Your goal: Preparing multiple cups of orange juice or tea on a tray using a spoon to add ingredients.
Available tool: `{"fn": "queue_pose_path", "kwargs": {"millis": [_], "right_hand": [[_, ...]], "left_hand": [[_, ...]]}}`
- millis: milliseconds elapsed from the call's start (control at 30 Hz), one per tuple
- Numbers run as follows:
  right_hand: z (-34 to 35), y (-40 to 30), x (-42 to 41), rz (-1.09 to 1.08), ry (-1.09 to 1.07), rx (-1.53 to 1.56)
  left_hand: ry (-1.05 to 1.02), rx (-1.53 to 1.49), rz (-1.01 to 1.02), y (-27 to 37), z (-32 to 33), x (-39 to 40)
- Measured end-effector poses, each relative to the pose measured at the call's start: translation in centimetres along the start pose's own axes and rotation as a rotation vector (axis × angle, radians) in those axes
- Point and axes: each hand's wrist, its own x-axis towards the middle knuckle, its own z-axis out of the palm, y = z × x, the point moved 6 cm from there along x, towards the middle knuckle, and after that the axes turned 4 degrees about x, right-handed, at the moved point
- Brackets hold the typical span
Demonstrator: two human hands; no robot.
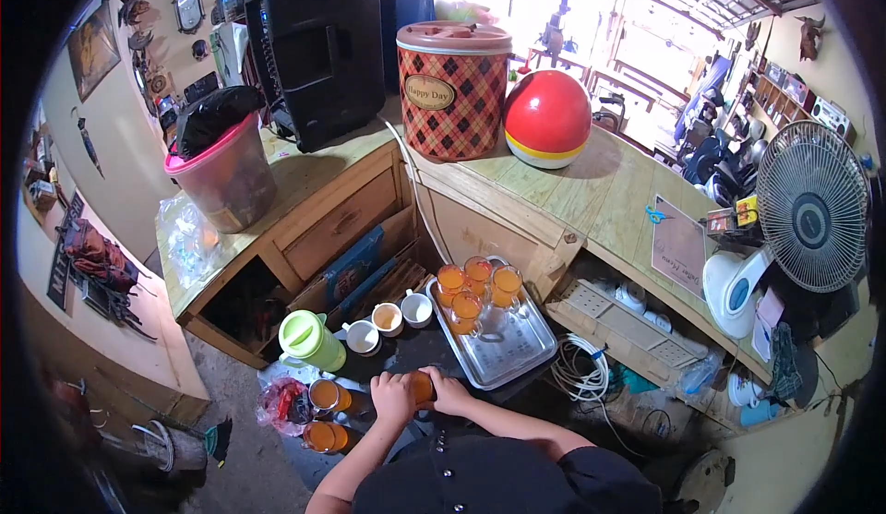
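Observation:
My left hand [393,396] and my right hand [443,391] are closed around a glass mug of orange-brown drink [421,388] close to my body; the fingers partly hide it. To its left on the dark table stand two similar filled glass mugs [329,395], beside a red and clear plastic bag [285,403]. A light green lidded pitcher [313,342] is behind them. Several white cups [417,308] stand in a slanting row. On the right, a metal tray [509,355] bears several glass mugs of orange drink [465,305] at its far end.
A wooden counter [554,202] wraps around the table, bearing a plaid drink cooler [453,99], a red ball-shaped container [548,116], a black loudspeaker [325,57], a pink-rimmed bucket [239,182] and a fan [811,220]. A coiled white cable [580,372] hangs right of the tray.

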Motion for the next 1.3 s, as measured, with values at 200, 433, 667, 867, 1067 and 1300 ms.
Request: {"fn": "queue_pose_path", "kwargs": {"millis": [200, 433, 667, 867, 1067, 1300], "right_hand": [[0.1, -0.3, 0.0, 0.063, -0.066, 0.003], [0.6, 0.5, 0.2, 0.045, -0.032, 0.011], [0.3, 0.2, 0.2, 0.047, -0.040, -0.005], [0.3, 0.4, 0.2, 0.013, -0.015, 0.014], [-0.1, -0.3, 0.0, 0.038, -0.027, 0.013], [0.3, 0.5, 0.1, 0.058, -0.045, 0.023]], "left_hand": [[0.016, -0.175, 0.100, -0.2, 1.6, -0.6], [-0.059, 0.039, -0.009, -0.7, 0.8, 0.2], [0.020, -0.100, 0.093, -0.1, 0.7, 0.5], [-0.063, 0.005, 0.061, -0.2, 1.5, 0.7], [-0.010, 0.001, 0.105, 0.2, 0.8, 1.1], [0.028, -0.083, 0.171, 1.0, 0.8, -0.2]]}}
